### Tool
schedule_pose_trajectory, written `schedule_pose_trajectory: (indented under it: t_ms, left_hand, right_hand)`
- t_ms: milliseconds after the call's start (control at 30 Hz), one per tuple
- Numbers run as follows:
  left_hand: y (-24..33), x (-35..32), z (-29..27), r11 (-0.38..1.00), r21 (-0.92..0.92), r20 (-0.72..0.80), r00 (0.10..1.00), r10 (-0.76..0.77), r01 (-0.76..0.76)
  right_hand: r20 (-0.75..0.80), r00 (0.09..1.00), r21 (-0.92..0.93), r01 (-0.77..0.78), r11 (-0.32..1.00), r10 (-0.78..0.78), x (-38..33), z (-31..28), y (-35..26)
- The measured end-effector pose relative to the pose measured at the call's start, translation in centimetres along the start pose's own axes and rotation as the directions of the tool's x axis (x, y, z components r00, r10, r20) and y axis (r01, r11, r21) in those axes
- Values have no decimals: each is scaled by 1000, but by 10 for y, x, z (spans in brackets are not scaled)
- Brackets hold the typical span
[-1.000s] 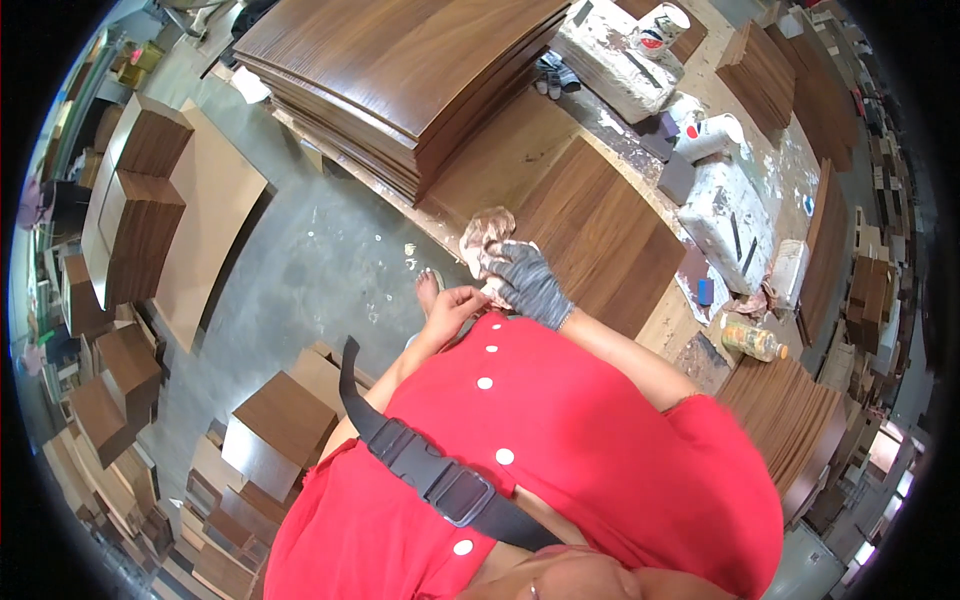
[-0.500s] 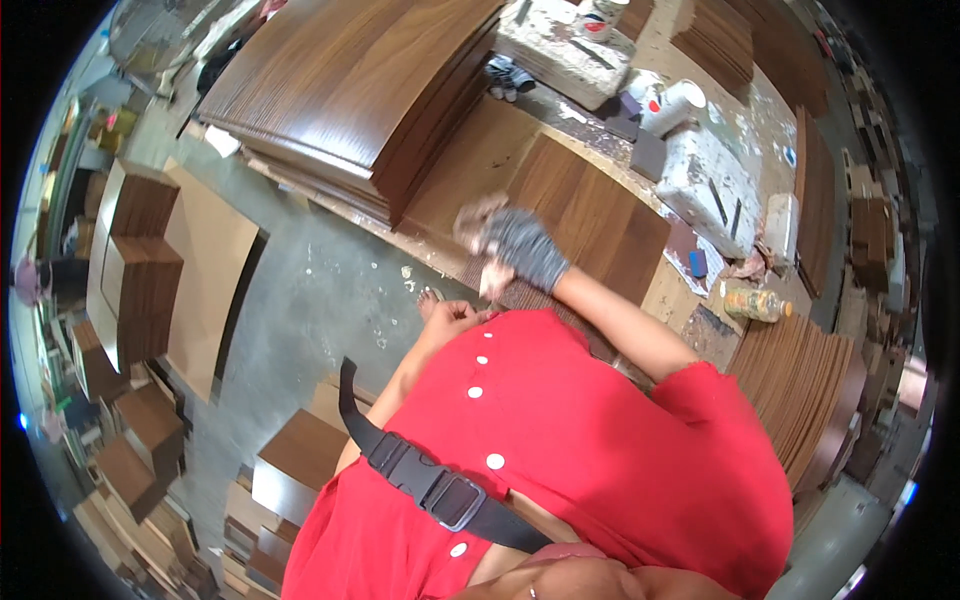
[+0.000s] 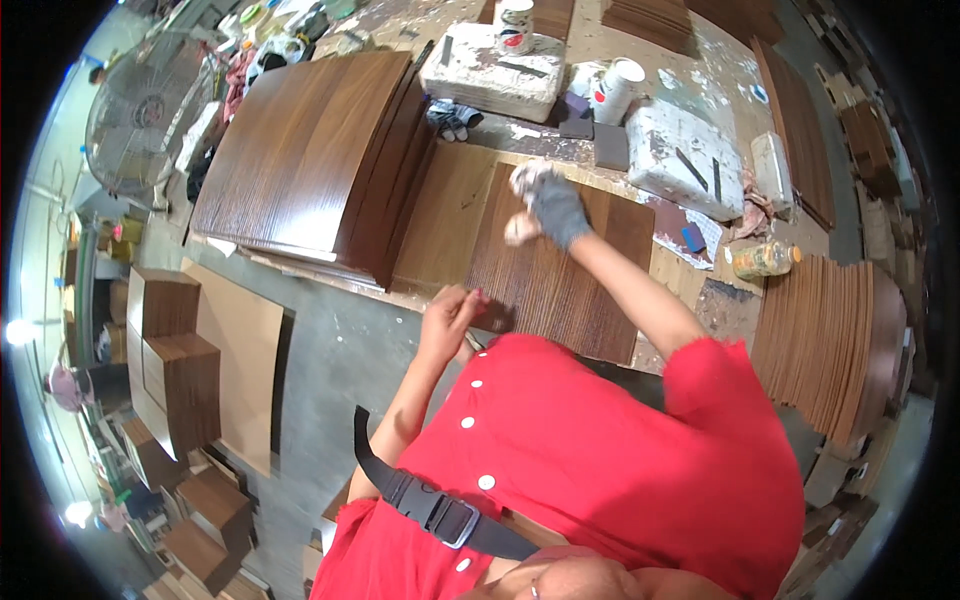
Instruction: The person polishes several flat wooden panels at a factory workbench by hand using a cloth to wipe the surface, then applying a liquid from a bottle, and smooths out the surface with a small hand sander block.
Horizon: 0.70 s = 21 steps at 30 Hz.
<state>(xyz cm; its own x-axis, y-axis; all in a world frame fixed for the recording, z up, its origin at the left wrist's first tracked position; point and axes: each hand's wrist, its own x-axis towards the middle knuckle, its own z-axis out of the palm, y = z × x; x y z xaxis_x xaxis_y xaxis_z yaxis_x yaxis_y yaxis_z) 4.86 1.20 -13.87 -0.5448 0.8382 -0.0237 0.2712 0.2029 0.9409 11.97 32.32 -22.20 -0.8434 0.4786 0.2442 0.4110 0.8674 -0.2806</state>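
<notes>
A dark brown wood-grain panel lies flat on the worktable in front of me. My right hand, in a grey fingerless glove, rests over its far part, thumb spread away from the fingers. The fingertips are slightly blurred, and I make out nothing held in them. Bare and curled, my left hand hovers by the panel's near left corner, thumb and fingers pinched together. A small pinkish-red spot shows at its fingertips; whether it is a nail or a held thing is unclear.
A tall stack of glossy brown panels stands left of the panel. Paint-spattered white blocks, a white cup, dark sanding pads and a plastic bottle are beyond and right. More panels stand at the right.
My right hand has moved away from me, from the panel's near left to its far part. My left hand has lifted off my shirt front toward the panel's corner. The view has shifted.
</notes>
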Motion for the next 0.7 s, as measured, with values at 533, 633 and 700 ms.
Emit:
schedule_pose_trajectory:
  t_ms: [533, 633, 700]
  left_hand:
    - [-5, 34, 67, 511, 792, 289, 942, 169, -335]
    - [-13, 34, 68, 467, 824, 281, 947, 156, -322]
    - [-17, 34, 67, 490, 809, 285, 946, 157, -325]
  right_hand:
    - [-198, 918, -222, -383, 897, 343, -78, -26, 108]
    - [-233, 843, -228, -531, 816, 484, -107, -52, 131]
    - [-198, 791, -285, -611, 738, 579, -103, -57, 112]
